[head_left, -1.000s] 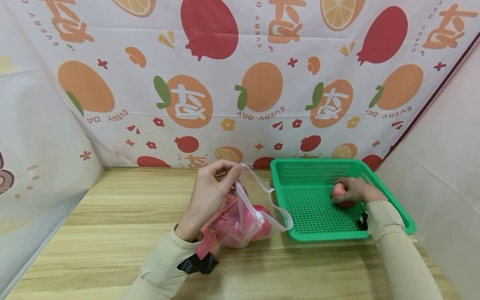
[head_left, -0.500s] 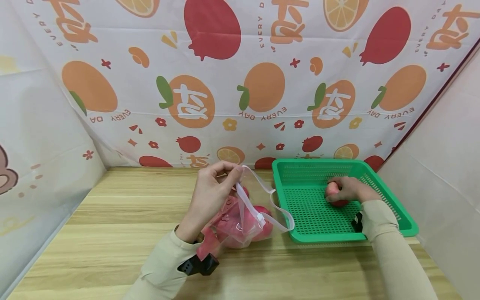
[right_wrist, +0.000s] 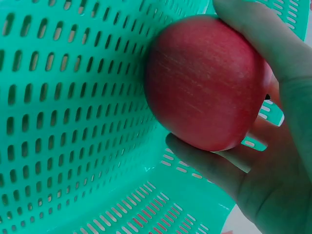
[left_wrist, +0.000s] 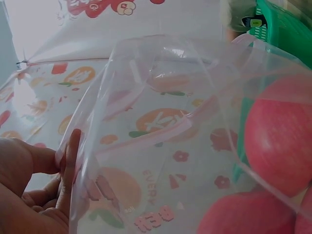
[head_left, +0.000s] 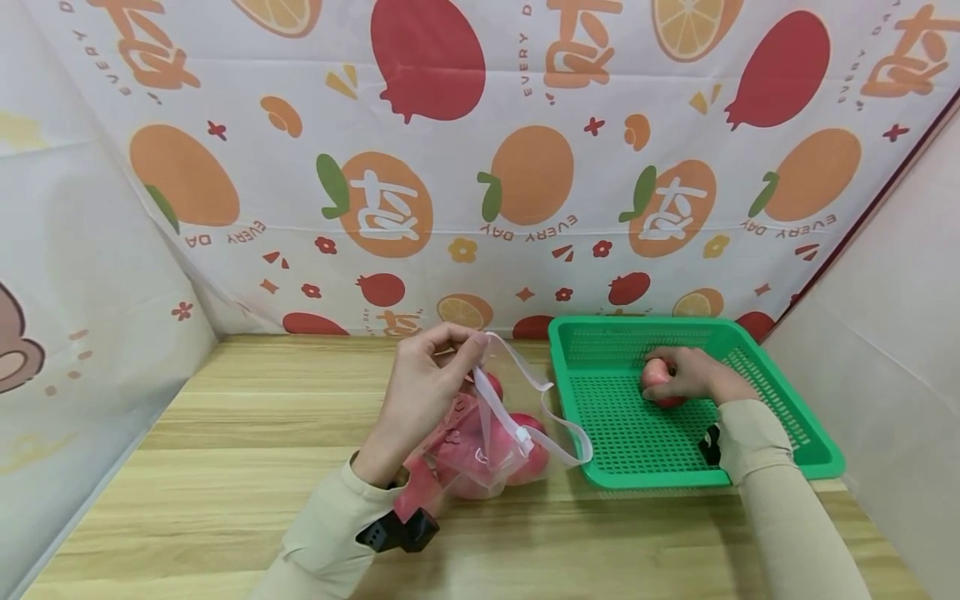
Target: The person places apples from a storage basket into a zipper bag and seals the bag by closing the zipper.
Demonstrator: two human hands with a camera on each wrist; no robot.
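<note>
My left hand (head_left: 427, 379) pinches the rim of a clear zip bag (head_left: 491, 454) with a pale slider strip; its mouth gapes toward the basket. Several red apples (left_wrist: 285, 136) lie inside the bag, partly seen through the plastic. Inside the green basket (head_left: 607, 479), my right hand (head_left: 693, 375) grips a red apple (right_wrist: 204, 83), thumb on one side and fingers on the other. In the right wrist view this apple is close to the slotted basket wall. In the head view, part of it is hidden by the hand.
The wooden table (head_left: 247, 467) extends left of the bag and in front of the basket. Behind stands a fruit-printed cloth (head_left: 450, 192), with a pale side panel (head_left: 892, 350) at the right. The basket's left rim is right beside the bag's strip.
My right hand has shifted slightly left in the basket along with the apple. The left hand keeps its pinch on the bag. The whole head view has drifted a little.
</note>
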